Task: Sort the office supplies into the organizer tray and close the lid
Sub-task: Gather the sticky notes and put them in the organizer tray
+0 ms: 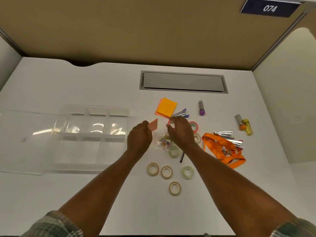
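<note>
One dark blue sign (269, 8) reads "074"; left hand (139, 139) holds pink notes (153, 124).

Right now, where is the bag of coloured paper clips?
Head view, centre: the bag of paper clips lies on the desk between the left hand and right hand, beyond a tape roll.

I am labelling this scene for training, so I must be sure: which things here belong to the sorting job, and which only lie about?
Job: clear plastic organizer tray; its open clear lid; pink sticky-note pad in the left hand; orange sticky-note pad; white tape rolls; bag of coloured paper clips; orange ribbon lanyard; purple-capped glue stick.
Lying about: grey cable hatch; blue "074" sign.
</note>
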Demonstrator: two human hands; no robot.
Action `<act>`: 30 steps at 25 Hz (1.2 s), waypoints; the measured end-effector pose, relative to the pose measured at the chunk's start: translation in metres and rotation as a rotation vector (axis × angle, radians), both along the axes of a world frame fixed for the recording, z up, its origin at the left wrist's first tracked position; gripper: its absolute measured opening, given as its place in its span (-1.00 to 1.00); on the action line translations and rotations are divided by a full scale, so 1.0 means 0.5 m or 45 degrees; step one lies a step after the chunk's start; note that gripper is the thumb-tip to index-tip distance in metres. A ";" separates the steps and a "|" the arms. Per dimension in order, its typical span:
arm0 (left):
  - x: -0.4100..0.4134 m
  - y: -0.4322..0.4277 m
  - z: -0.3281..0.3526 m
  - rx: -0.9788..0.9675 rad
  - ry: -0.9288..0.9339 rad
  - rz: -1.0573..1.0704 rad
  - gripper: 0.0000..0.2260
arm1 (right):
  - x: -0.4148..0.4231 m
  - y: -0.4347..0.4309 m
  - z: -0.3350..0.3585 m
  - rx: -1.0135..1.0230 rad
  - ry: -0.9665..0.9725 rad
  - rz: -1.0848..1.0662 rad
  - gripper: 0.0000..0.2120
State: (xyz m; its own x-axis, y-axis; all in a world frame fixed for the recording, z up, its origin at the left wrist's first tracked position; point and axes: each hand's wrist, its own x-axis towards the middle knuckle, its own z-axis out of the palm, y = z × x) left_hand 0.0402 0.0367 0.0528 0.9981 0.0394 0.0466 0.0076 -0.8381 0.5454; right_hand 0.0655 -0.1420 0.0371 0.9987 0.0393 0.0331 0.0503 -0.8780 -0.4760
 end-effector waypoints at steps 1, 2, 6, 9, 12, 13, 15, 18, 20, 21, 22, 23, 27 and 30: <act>0.001 0.011 0.008 -0.092 -0.014 0.059 -0.84 | 0.030 0.008 0.004 -0.014 0.016 0.010 -0.65; -0.001 0.022 0.014 -0.172 -0.019 0.110 -0.85 | 0.057 0.014 0.005 -0.043 0.041 0.030 -0.66; -0.010 0.068 0.019 -0.376 0.040 0.275 -0.84 | 0.158 0.038 -0.011 -0.218 0.209 0.074 -0.57; -0.018 0.097 0.015 -0.417 0.133 0.294 -0.83 | 0.221 0.050 -0.025 -0.212 0.353 -0.014 -0.41; -0.021 0.119 0.012 -0.472 0.177 0.319 -0.84 | 0.273 0.047 -0.037 -0.151 0.440 -0.156 -0.30; -0.021 0.124 0.011 -0.492 0.187 0.333 -0.84 | 0.284 0.046 -0.041 -0.210 0.465 -0.164 -0.28; -0.021 0.131 0.010 -0.527 0.198 0.354 -0.84 | 0.295 0.043 -0.047 -0.364 0.504 -0.134 -0.24; -0.023 0.138 0.009 -0.555 0.206 0.354 -0.84 | 0.294 0.048 -0.055 -0.481 0.464 -0.120 -0.28; -0.025 0.140 0.011 -0.556 0.207 0.346 -0.84 | 0.287 0.047 -0.058 -0.475 0.353 -0.130 -0.41; -0.026 0.142 0.013 -0.552 0.202 0.341 -0.84 | 0.284 0.045 -0.059 -0.462 0.284 -0.126 -0.50; -0.027 0.143 0.015 -0.554 0.196 0.339 -0.84 | 0.281 0.041 -0.058 -0.428 0.230 -0.125 -0.58; -0.028 0.145 0.018 -0.561 0.190 0.342 -0.84 | 0.279 0.038 -0.054 -0.353 0.202 -0.142 -0.63; -0.032 0.145 0.026 -0.600 0.195 0.369 -0.85 | 0.275 0.027 -0.027 0.086 0.214 -0.227 -0.72; -0.032 0.143 0.032 -0.628 0.184 0.367 -0.84 | 0.262 0.018 -0.009 0.224 0.207 -0.210 -0.77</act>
